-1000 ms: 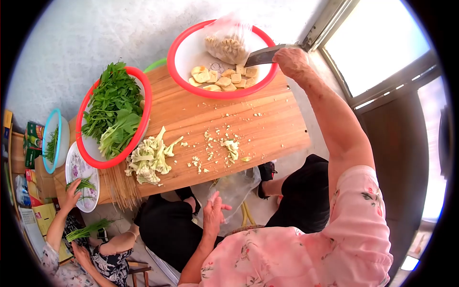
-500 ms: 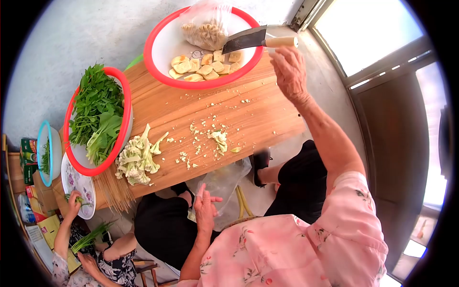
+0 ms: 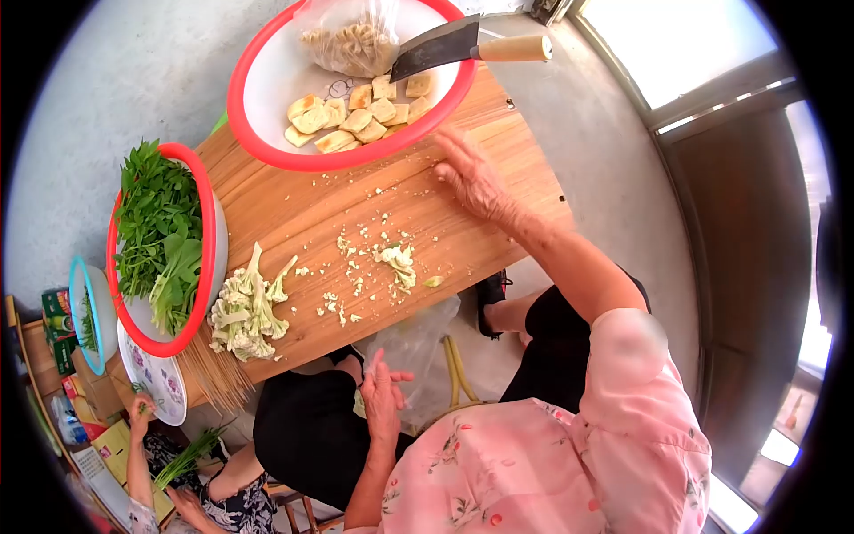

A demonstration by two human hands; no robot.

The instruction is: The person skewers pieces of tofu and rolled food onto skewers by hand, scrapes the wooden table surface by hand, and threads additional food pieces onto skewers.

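Observation:
My right hand is over the right part of the wooden board, fingers stretched out, holding nothing. It is near a cleaver whose blade rests in a red-rimmed basin, its wooden handle sticking out over the rim. My left hand is below the board's front edge with fingers apart, near a clear plastic bag. A small cauliflower piece and scattered crumbs lie mid-board. Cauliflower florets are heaped at the left end beside thin wooden skewers.
Bread-like pieces and a knotted bag of food sit in the large basin. Leafy greens fill another red-rimmed basin. A patterned plate and a blue-rimmed basin stand left. Another person's hand is at the plate.
My right hand has left the cleaver handle and moved down and left over the board. The cleaver stays in the basin. My left hand has barely moved. The view has shifted slightly.

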